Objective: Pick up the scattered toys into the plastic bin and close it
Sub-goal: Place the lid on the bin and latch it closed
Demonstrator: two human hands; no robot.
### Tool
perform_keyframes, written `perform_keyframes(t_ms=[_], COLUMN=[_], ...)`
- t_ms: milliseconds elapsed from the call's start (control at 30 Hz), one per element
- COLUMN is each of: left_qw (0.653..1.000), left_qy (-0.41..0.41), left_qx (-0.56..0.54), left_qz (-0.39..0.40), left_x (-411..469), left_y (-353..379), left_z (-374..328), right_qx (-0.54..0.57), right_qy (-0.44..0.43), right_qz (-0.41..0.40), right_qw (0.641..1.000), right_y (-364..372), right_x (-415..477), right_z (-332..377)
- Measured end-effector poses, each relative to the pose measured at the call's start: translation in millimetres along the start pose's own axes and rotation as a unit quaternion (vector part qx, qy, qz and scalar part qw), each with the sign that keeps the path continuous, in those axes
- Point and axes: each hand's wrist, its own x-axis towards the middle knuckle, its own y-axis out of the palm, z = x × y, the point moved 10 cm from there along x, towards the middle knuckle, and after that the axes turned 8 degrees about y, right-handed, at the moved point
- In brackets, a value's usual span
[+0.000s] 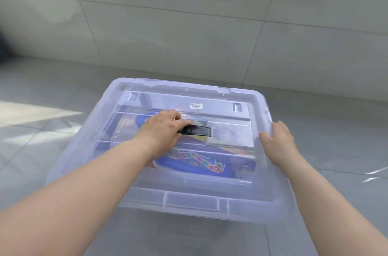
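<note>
Closing step: left hand (161, 130) grips the lid (189, 188) by its handle (199, 131), right hand (277, 140) clasps its 3 o'clock edge. Next, probably: press down evenly until seated.

Left hand (161, 127) gripping black handle (199, 131) on clear bin lid (189, 199), right hand (277, 140) gripping its edge

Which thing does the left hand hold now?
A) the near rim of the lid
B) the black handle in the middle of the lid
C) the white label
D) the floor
B: the left hand holds the black handle at the centre of the lid, while the right hand grips the lid's right edge.
</note>
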Motion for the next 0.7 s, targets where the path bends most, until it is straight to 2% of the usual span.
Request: perform_keyframes(t_ms=[200,533,700], left_qw=[0.999,0.989,0.983], left_qy=[-0.010,-0.027,-0.041], left_qx=[-0.041,-0.123,-0.151], left_qz=[-0.023,-0.073,-0.095], left_x=[28,48,49], left_y=[2,9,15], left_z=[5,13,15], right_qx=[0.038,-0.017,-0.011], right_qy=[0.010,0.029,0.040], right_qz=[0.015,0.007,0.007], right_qw=[0.999,0.999,0.999], right_y=[-7,-9,-2], right_x=[14,40,42], right_z=[5,3,-3])
